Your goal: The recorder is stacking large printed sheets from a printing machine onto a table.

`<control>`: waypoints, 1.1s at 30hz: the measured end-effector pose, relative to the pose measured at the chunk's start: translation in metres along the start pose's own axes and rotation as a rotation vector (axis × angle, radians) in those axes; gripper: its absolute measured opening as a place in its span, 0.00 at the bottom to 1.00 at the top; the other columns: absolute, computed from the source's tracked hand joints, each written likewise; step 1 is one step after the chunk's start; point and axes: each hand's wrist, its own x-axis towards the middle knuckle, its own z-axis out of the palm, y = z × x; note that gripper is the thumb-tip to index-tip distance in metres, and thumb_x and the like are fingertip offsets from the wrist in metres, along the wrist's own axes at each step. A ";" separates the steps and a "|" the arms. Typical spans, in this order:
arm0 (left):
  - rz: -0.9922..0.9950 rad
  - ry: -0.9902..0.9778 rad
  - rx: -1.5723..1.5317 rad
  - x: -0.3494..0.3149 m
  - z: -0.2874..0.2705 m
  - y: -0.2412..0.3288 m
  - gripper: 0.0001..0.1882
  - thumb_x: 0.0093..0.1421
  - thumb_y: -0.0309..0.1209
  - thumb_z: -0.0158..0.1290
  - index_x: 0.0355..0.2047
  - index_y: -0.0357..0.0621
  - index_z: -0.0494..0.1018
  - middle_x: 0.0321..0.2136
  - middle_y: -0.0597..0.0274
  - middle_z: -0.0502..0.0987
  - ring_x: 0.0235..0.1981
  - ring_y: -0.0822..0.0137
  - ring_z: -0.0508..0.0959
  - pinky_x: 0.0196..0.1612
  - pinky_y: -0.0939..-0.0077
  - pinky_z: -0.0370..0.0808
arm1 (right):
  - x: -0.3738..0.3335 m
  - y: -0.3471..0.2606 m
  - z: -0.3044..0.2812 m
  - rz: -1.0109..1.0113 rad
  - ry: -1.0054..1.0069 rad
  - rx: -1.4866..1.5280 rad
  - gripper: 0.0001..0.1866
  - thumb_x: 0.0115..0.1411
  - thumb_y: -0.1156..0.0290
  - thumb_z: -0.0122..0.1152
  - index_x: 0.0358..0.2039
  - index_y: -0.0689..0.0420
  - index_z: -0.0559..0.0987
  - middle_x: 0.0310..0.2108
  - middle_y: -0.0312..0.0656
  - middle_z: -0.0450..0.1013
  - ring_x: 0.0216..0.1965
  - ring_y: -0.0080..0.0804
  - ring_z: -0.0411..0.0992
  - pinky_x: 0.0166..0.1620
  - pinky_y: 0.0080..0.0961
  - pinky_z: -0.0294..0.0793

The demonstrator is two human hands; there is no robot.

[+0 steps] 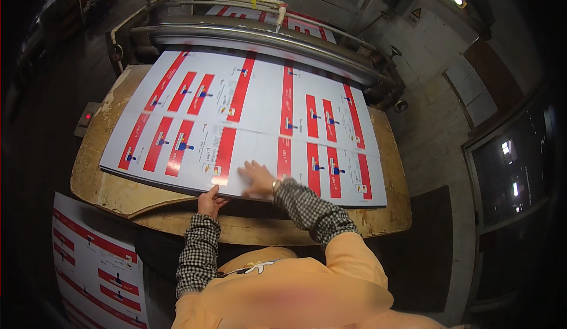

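Note:
A large stack of white printed sheets (269, 116) with red bands and small blue pictures lies on a worn wooden table. At its front edge is my left hand (210, 202), thumb up against the edge and the other fingers curled by the side of the sheets. How far those fingers reach under the edge is hidden. To the right of it, my right hand (256, 179) rests flat on the top sheet with fingers spread. Both forearms wear black-and-white checked sleeve covers, and a metal band circles the right wrist.
Beyond the stack, a machine with a long metal roller (254, 38) spans the table (94, 169); more printed sheets show behind it. Another pile of printed sheets (88, 270) stands low at the left. A small box with a red light (88, 116) sits by the table's left side.

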 end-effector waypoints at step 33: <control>0.003 0.003 0.028 0.008 -0.008 -0.009 0.18 0.57 0.34 0.45 0.45 0.36 0.63 0.38 0.53 0.73 0.37 0.58 0.76 0.40 0.63 0.73 | 0.005 0.024 0.001 -0.011 0.104 0.084 0.31 0.43 0.55 0.63 0.46 0.56 0.69 0.51 0.51 0.60 0.54 0.52 0.55 0.54 0.39 0.58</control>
